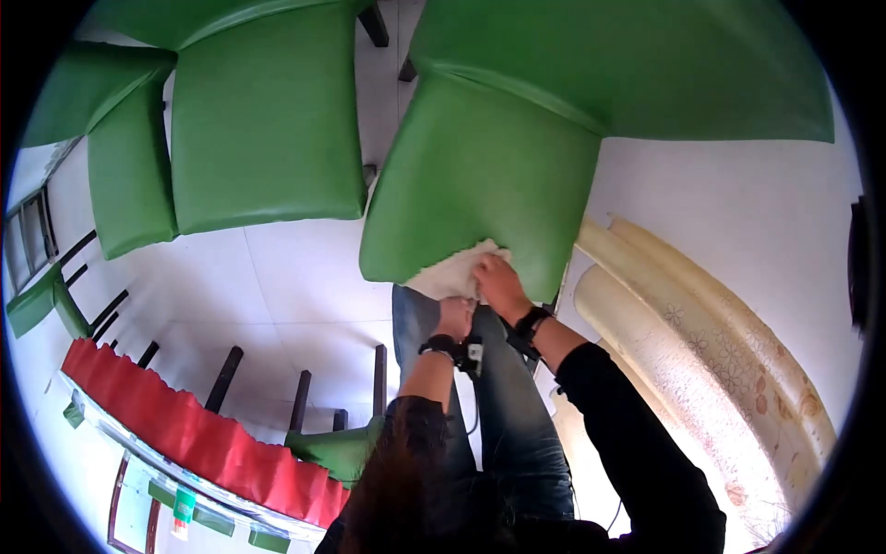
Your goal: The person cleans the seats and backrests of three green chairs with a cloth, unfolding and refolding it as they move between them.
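- The cream cloth (443, 278) lies over the near edge of the green seat (489, 166), its ragged-looking upper rim standing out against the smooth cover.
- It looks light, soft and limp, and unlikely to break; on the glossy seat it would probably slide easily. A pinch at a corner or a gathered fold seems the surest hold, with the second hand steadying the near edge.
- At three o'clock from the cloth, the right hand (501, 284) grasps its right part, fingers bent down into the fabric.
- At six o'clock, the left hand (455, 318) is clenched on the near edge and appears to pinch it; the fingertips are hidden.
- Each wrist wears a black band; a small device (474, 355) sits beside the left one.
- At five o'clock are the wearer's legs in blue jeans (521, 415).
- The chair's green backrest (646, 65) rises between one and two o'clock; another green chair (268, 138) stands at ten.
- A pale flowered curtain (711, 369) hangs between three and four o'clock.
- Pale tiled floor (309, 277) shows at nine, and red ruffled cloth (203, 411) at eight.
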Tool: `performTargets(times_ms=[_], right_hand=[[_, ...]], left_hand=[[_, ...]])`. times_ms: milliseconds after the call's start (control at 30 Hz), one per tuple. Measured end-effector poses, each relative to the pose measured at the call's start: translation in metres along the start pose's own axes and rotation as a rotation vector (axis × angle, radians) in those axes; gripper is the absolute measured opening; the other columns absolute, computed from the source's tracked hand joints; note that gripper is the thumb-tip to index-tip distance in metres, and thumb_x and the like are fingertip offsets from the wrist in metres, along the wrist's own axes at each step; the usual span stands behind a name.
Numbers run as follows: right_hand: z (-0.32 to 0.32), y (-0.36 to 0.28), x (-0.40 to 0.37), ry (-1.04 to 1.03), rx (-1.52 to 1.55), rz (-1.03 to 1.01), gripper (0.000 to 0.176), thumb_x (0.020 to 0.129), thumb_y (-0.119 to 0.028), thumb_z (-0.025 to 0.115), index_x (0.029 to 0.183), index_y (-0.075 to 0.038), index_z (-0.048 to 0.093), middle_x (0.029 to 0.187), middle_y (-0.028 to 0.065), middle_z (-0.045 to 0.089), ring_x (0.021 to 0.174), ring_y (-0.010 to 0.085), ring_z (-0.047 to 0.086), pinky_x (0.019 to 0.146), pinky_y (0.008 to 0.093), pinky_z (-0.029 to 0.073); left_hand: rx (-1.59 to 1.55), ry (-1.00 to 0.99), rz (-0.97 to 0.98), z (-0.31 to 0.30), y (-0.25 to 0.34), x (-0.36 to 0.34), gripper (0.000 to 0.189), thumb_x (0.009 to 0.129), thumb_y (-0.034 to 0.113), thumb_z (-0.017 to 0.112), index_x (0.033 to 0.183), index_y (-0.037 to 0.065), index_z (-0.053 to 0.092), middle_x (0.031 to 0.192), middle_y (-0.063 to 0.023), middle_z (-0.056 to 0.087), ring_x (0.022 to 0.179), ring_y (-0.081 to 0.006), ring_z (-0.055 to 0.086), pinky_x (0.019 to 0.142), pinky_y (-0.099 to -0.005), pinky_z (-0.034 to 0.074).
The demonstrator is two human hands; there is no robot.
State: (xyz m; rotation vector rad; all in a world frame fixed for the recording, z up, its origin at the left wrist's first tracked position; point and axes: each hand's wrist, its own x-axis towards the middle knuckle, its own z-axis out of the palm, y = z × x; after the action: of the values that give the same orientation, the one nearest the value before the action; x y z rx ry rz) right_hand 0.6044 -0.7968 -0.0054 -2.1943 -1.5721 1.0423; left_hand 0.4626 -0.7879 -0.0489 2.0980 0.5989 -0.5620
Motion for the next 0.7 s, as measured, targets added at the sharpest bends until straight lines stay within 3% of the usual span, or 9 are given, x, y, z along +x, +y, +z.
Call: performTargets(times_ms=[67, 200, 367, 400, 467, 500, 533, 600, 700], right_hand=[[-0.018, 0.029, -0.023, -0.041, -0.031, 0.046, 0.016, 0.063, -0.005, 0.054, 0.078, -0.005, 0.049, 0.087, 0.0133, 0.045, 0.089, 0.0312, 0.047, 0.074, 0.0379, 0.041], [-0.046, 0.091, -0.057, -0.024, -0.039, 0.174, 0.010, 0.067, -0.005, 0.052, 0.076, -0.004, 0.048, 0.083, 0.0143, 0.045, 0.080, 0.0335, 0.048, 0.066, 0.0399, 0.042], [-0.069, 0.114, -0.038, 0.226, 0.015, 0.288, 0.022, 0.070, -0.008, 0.054, 0.089, -0.003, 0.045, 0.093, 0.0153, 0.044, 0.089, 0.0347, 0.044, 0.077, 0.0416, 0.038], [-0.072, 0.106, -0.028, 0.248, 0.039, 0.309, 0.022, 0.070, -0.008, 0.054, 0.089, -0.003, 0.045, 0.093, 0.0153, 0.044, 0.089, 0.0347, 0.044, 0.077, 0.0416, 0.038], [-0.072, 0.081, 0.000, 0.532, 0.070, 0.353, 0.050, 0.067, -0.017, 0.057, 0.111, 0.000, 0.040, 0.106, 0.0197, 0.043, 0.099, 0.0368, 0.039, 0.083, 0.0457, 0.032], [-0.064, 0.074, 0.012, 0.536, 0.031, 0.418, 0.061, 0.069, -0.023, 0.057, 0.118, 0.000, 0.031, 0.115, 0.0200, 0.038, 0.107, 0.0362, 0.034, 0.089, 0.0478, 0.026], [-0.056, 0.067, 0.021, 0.534, -0.007, 0.486, 0.072, 0.070, -0.030, 0.057, 0.126, 0.001, 0.023, 0.125, 0.0204, 0.032, 0.115, 0.0356, 0.029, 0.094, 0.0500, 0.021], [-0.041, 0.050, 0.037, 0.528, -0.017, 0.603, 0.075, 0.072, -0.034, 0.055, 0.127, 0.003, 0.021, 0.128, 0.0205, 0.028, 0.120, 0.0351, 0.022, 0.097, 0.0503, 0.016], [-0.035, 0.044, 0.031, 0.525, 0.023, 0.732, 0.080, 0.072, -0.038, 0.056, 0.128, 0.004, 0.019, 0.132, 0.0220, 0.022, 0.126, 0.0350, 0.014, 0.100, 0.0513, 0.010]], left_hand=[[-0.060, 0.115, 0.016, 0.063, 0.019, 0.019, 0.016, 0.071, 0.017, 0.050, 0.078, 0.008, 0.062, 0.080, -0.0168, 0.059, 0.077, -0.0332, 0.057, 0.070, -0.0428, 0.044], [-0.156, -0.027, 0.043, 0.048, 0.074, 0.037, 0.017, 0.073, 0.015, 0.047, 0.076, 0.006, 0.061, 0.077, -0.0173, 0.058, 0.073, -0.0350, 0.056, 0.072, -0.0436, 0.042], [-1.342, 0.369, -0.531, 0.021, 0.082, 0.054, 0.039, 0.070, 0.012, 0.054, 0.107, 0.001, 0.049, 0.107, -0.0208, 0.049, 0.102, -0.0318, 0.046, 0.085, -0.0398, 0.035], [-1.308, 0.350, -0.526, -0.001, 0.085, 0.055, 0.039, 0.070, 0.012, 0.054, 0.107, 0.001, 0.049, 0.107, -0.0208, 0.049, 0.102, -0.0318, 0.046, 0.085, -0.0398, 0.035], [-0.912, 0.591, -0.462, -0.063, 0.093, 0.055, 0.062, 0.068, 0.001, 0.046, 0.127, 0.000, 0.029, 0.130, -0.0235, 0.025, 0.120, -0.0382, 0.025, 0.098, -0.0423, 0.025], [-0.881, 0.572, -0.444, -0.077, 0.091, 0.055, 0.062, 0.068, 0.001, 0.046, 0.127, 0.000, 0.029, 0.130, -0.0235, 0.025, 0.120, -0.0382, 0.025, 0.098, -0.0423, 0.025], [-0.466, 0.500, -0.260, -0.089, 0.089, 0.055, 0.065, 0.067, 0.003, 0.047, 0.128, 0.003, 0.027, 0.132, -0.0238, 0.018, 0.122, -0.0409, 0.018, 0.098, -0.0481, 0.020], [0.015, 0.372, -0.002, -0.097, 0.075, 0.061, 0.070, 0.063, 0.008, 0.051, 0.130, 0.011, 0.029, 0.136, -0.0232, 0.012, 0.125, -0.0453, 0.005, 0.095, -0.0618, 0.008], [0.301, 0.318, 0.098, -0.107, 0.054, 0.066, 0.069, 0.063, 0.009, 0.052, 0.129, 0.012, 0.031, 0.136, -0.0217, 0.012, 0.125, -0.0463, 0.006, 0.096, -0.0610, 0.009]])
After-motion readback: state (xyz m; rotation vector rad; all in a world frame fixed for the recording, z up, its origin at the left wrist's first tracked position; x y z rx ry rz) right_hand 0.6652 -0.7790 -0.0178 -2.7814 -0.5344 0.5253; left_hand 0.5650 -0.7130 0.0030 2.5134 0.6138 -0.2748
